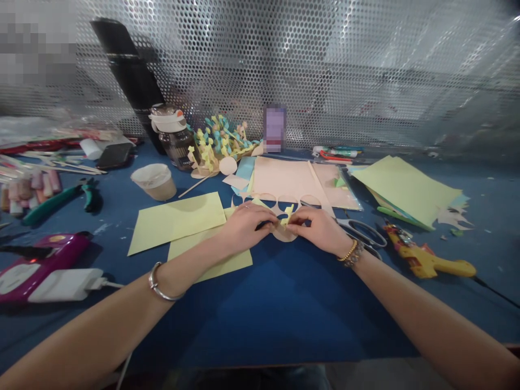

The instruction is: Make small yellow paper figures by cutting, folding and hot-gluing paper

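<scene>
Yellow paper piece [288, 211], one: roughly upright over round tan disc [285, 235], between left hand [247, 222] and right hand [320, 226], nearer the right; right fingers pinching its base, left fingers narrowed, grip unclear.

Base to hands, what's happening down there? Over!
Left hand and right hand close together, fingertips at pale disc, exact grip unclear. Little yellow paper piece sticking up between them. Yellow glue gun off right, apart from both hands.

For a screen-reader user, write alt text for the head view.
A left hand and right hand handle a small yellow paper piece and beige disc over a blue table. Yellow sheets lie to the left, scissors and a yellow glue gun to the right.
</scene>
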`<control>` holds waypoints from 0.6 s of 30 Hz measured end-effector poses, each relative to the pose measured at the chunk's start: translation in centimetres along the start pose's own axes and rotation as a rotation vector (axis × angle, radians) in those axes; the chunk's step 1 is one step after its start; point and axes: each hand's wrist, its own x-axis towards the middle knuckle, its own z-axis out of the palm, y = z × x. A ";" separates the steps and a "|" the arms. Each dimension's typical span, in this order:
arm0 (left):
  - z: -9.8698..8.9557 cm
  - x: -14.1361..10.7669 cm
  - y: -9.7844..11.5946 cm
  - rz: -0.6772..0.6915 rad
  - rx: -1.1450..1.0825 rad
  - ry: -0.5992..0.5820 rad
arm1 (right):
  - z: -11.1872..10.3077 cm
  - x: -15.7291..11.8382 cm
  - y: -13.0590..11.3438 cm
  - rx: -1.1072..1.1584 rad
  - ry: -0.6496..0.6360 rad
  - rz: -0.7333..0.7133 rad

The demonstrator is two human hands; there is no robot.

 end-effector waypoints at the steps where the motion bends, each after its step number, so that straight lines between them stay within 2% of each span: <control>1: 0.0 0.0 0.2 -0.017 -0.011 0.034 | 0.0 0.0 0.0 0.011 0.010 0.000; 4: 0.0 0.2 0.9 -0.110 -0.087 0.104 | 0.0 0.0 -0.1 0.048 0.038 -0.006; 8: 0.2 0.4 1.6 -0.267 -0.261 0.101 | -0.1 0.0 -0.5 0.063 0.050 0.007; 18: 0.7 0.9 2.2 -0.357 -0.525 0.085 | -0.1 0.0 -0.7 0.039 0.081 -0.022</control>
